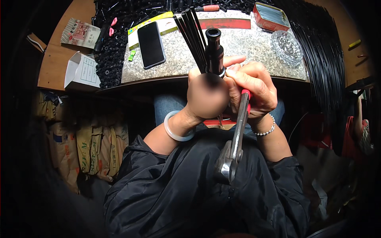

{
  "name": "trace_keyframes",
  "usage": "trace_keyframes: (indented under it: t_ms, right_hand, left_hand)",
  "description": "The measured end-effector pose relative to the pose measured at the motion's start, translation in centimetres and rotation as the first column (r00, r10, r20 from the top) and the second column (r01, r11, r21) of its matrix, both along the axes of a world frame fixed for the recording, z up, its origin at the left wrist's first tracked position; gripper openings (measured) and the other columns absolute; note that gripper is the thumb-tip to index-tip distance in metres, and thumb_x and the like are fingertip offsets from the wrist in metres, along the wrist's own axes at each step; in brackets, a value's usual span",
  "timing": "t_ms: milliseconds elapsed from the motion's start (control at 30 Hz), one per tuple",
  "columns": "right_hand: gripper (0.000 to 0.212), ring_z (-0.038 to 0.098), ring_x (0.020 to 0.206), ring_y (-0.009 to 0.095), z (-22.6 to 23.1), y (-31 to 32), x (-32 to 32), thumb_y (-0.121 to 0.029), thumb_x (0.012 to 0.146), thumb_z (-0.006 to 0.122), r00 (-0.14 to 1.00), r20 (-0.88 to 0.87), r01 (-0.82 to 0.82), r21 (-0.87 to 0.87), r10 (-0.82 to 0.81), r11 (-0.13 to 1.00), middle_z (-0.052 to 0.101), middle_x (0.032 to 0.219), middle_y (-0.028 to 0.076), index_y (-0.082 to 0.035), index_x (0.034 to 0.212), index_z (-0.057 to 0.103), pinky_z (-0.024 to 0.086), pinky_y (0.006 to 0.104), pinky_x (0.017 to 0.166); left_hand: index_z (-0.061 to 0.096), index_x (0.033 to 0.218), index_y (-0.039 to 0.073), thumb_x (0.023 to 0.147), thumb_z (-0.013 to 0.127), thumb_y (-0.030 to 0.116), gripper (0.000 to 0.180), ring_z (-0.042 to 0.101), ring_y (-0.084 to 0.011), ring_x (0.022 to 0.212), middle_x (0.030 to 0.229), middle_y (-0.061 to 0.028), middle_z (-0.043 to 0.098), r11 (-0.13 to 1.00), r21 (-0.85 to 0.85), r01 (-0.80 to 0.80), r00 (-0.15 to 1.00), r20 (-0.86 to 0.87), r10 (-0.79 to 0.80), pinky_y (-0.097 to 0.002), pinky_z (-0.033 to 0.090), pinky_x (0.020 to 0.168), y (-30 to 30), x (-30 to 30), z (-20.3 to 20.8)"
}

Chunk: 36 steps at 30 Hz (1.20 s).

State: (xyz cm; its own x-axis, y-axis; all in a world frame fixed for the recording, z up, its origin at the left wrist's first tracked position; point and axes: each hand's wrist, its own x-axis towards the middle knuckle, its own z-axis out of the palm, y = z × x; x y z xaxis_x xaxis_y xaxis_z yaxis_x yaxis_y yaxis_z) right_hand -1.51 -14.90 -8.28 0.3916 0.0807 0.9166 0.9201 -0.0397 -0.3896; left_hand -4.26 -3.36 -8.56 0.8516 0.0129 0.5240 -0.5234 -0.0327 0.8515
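The left hand (206,97) is closed as a fist around the lower ends of a bundle of thin black rods (193,37) and the base of a black tube-shaped fitting (214,49). From that grip the fitting stands with its long axis pointing up and away, its open mouth toward the worktop (246,47); the rods fan away and slightly to the left of the grip.

The right hand (256,89) is wrapped around the red handles of metal pliers (234,146), fingers pressed together on them, with the index finger stretched out against the fitting. The pliers' long axis runs down from this grip toward the body, the head hanging over the black jacket (190,190).

Both grips sit just nearer than the worktop's front edge, above the lap. Beyond the grips lie a phone (151,44) to the left, a glass ashtray (286,47) and a red tin (271,16) to the right. Open granite lies between them.
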Motion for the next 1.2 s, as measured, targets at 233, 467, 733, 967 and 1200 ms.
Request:
trace_keyframes:
  t_ms: [233, 467, 733, 967, 1200]
  right_hand:
    - [0.021, 0.056, 0.064, 0.017, -0.3, -0.1, 0.1, 0.002, 0.074, 0.071, 1.000, 0.016, -0.016, -0.053, 0.017, 0.998, 0.057, 0.075, 0.010, 0.001, 0.094, 0.063, 0.047, 0.0271, 0.059]
    - [0.019, 0.052, 0.062, 0.015, 1.7, -1.0, 0.7, -0.004, 0.071, 0.074, 0.974, -0.183, -0.171, -0.203, 0.134, 0.964, 0.055, 0.072, 0.007, -0.001, 0.088, 0.066, 0.043, 0.0258, 0.056]
    - [0.032, 0.055, 0.074, 0.010, 3.2, -2.4, 0.7, -0.003, 0.075, 0.071, 0.898, -0.406, -0.291, -0.264, 0.168, 0.920, 0.057, 0.084, 0.004, -0.001, 0.105, 0.059, 0.045, 0.0224, 0.067]
    - [0.026, 0.045, 0.061, 0.005, 4.5, -7.5, -2.6, -0.012, 0.095, 0.047, 0.440, -0.898, -0.535, -0.261, 0.002, 0.804, 0.049, 0.072, 0.000, 0.001, 0.116, 0.054, 0.039, 0.0193, 0.058]
    - [0.018, 0.040, 0.051, 0.007, 5.9, -8.3, -3.7, -0.017, 0.094, 0.050, 0.373, -0.908, -0.654, -0.402, -0.188, 0.641, 0.044, 0.058, 0.001, 0.001, 0.095, 0.052, 0.036, 0.0220, 0.050]
  left_hand:
    - [0.062, 0.105, -0.008, 0.087, 0.057, 0.044, 0.055, 0.063, -0.0149, 0.081, 0.095, -0.0126, 0.067, 0.999, -0.041, -0.014, 0.999, -0.041, 0.012, -0.0266, 0.051, 0.071, 0.0, -0.1, 0.0]
    - [0.064, 0.104, -0.005, 0.074, 0.055, -0.006, 0.031, 0.060, -0.0093, 0.070, 0.078, -0.0080, 0.066, 0.984, -0.176, -0.011, 0.993, -0.121, -0.010, -0.0230, 0.049, 0.064, 0.1, -0.1, -0.3]
    - [0.067, 0.102, -0.001, 0.085, 0.060, 0.004, 0.019, 0.054, -0.0048, 0.063, 0.071, -0.0004, 0.062, 0.987, -0.142, -0.077, 0.990, -0.125, 0.060, -0.0198, 0.042, 0.055, 0.8, 0.9, 0.4]
    - [0.064, 0.104, -0.003, 0.088, 0.059, 0.006, 0.019, 0.039, -0.0022, 0.042, 0.054, 0.0049, 0.048, 0.965, -0.237, -0.113, 0.959, -0.280, 0.043, -0.0188, 0.028, 0.039, 2.4, 0.6, 0.4]
    - [0.063, 0.106, -0.006, 0.083, 0.060, 0.000, 0.023, 0.045, -0.0031, 0.047, 0.061, 0.0016, 0.053, 0.992, 0.108, -0.058, 0.998, 0.046, 0.053, -0.0184, 0.036, 0.044, 1.8, 1.0, -0.4]
